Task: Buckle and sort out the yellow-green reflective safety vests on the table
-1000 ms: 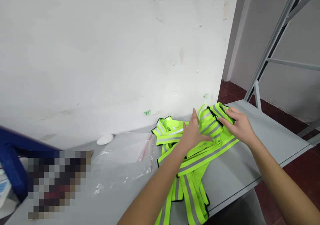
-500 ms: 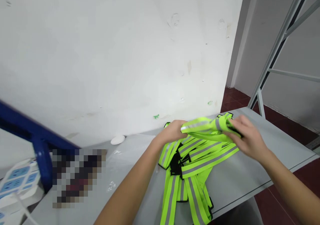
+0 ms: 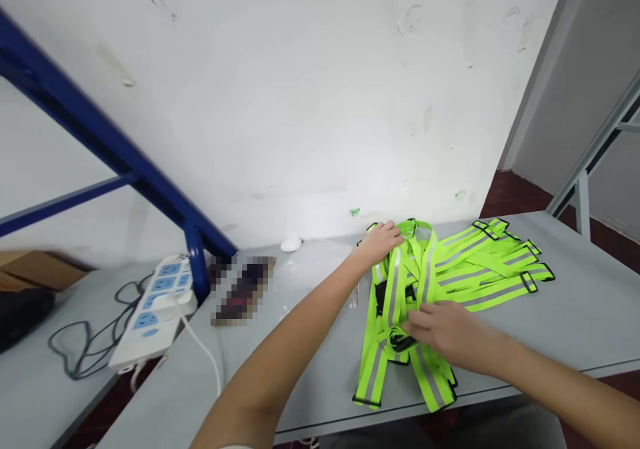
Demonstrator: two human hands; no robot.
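Observation:
Neon-green straps (image 3: 470, 269) with grey reflective stripes and black buckles lie in a tangled pile on the grey table (image 3: 575, 316). At the pile's far left edge, my left hand (image 3: 383, 241) has its fingers closed on the top of a green strap loop. Nearer the front, my right hand (image 3: 440, 329) pinches the lower end of that strap, beside a black buckle (image 3: 401, 342). Several strap ends spread toward the right and toward the table's front edge.
A clear plastic bag (image 3: 315, 269) and a white rounded object (image 3: 291, 244) lie left of the pile. Further left are a blue metal frame (image 3: 197, 262), a white power strip (image 3: 150, 309) with cables and a pixelated item (image 3: 245, 292). A white wall stands behind.
The view has swung left. The folded strap held up between my hands is now lowered onto the pile, running from far to near. My right hand has come down toward the front.

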